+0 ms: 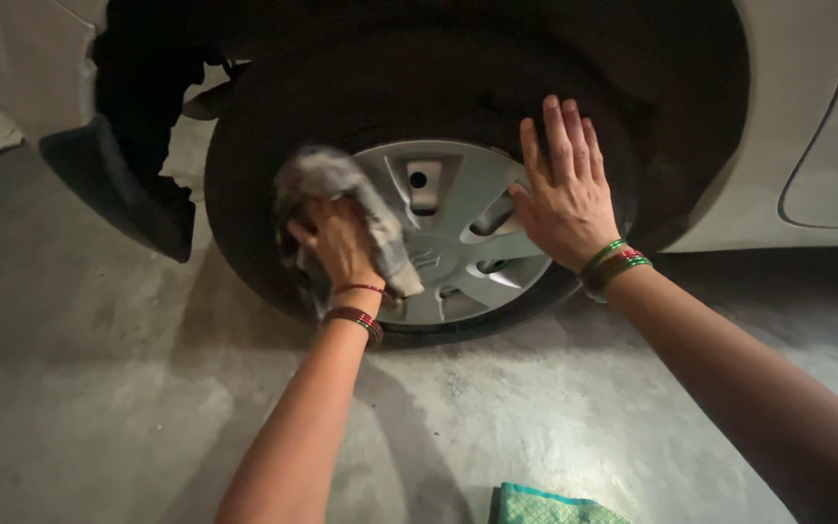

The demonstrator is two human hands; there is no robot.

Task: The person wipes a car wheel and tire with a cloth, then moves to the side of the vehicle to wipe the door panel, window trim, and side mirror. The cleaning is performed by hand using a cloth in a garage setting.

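My left hand (339, 241) grips a grey cloth (327, 177) and presses it against the left part of a silver wheel cover (458, 233). The cloth is blurred. A black tyre (244, 175) rings the cover, set inside the dark wheel arch of a light-coloured car. My right hand (563, 194) lies flat with fingers spread on the right edge of the cover and the tyre. It holds nothing. Both wrists carry green and red bangles.
The car's body panel (817, 116) fills the right side, and its bumper corner (118, 184) hangs at the left. Grey concrete floor (109, 388) spreads below the wheel. A piece of teal fabric (545, 507) shows at the bottom edge.
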